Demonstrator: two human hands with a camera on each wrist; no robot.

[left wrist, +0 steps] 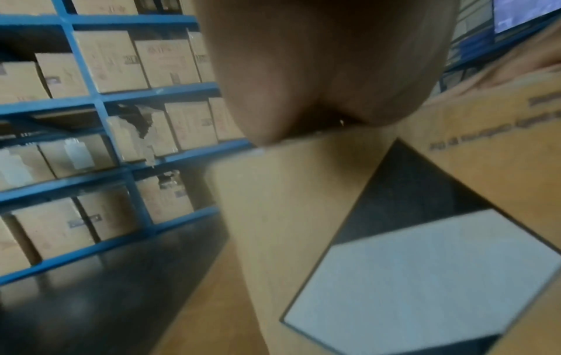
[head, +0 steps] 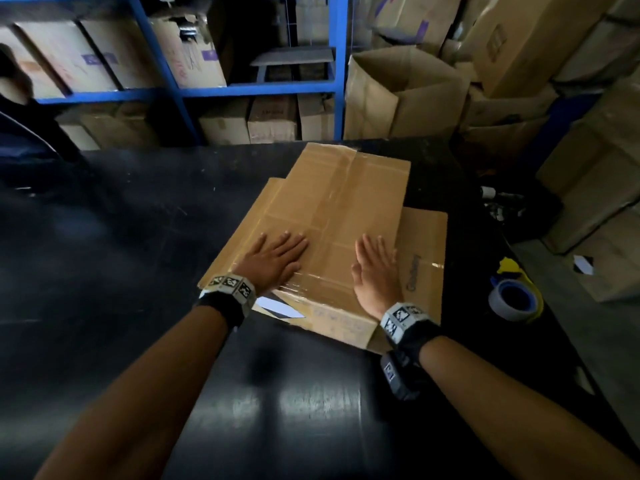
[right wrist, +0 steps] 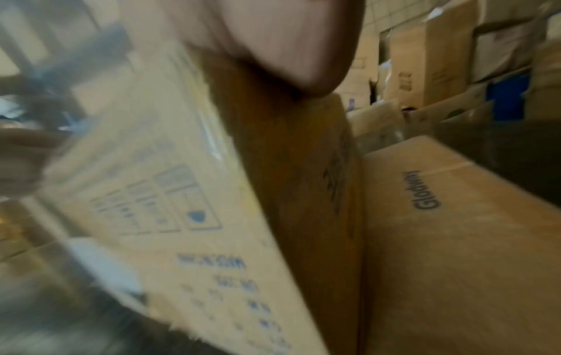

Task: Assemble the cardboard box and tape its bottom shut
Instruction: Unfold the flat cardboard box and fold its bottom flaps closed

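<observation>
Cardboard box (head: pixel 332 216) lies on the black desk (head: pixel 121 237), its taped face turned up, with both hands pressing on its near end. The left grip (head: pixel 273 261) is spread flat, fingers straight, palm down beside the clear tape (head: pixel 341 188) that runs along the centre seam. The right grip (head: pixel 375 271) is likewise flat with its fingers straight and close together, set on the other side of that seam. More tape (head: pixel 304 278) crosses the near edge under the left palm. Flat cardboard (head: pixel 424 244) printed with a brand word sticks out from under the box on the right. A tape roll (head: pixel 512 299) sits on the desk well to the right, near its edge. Blue shelving (head: pixel 256 86) stacked with cartons stands beyond the desk
</observation>
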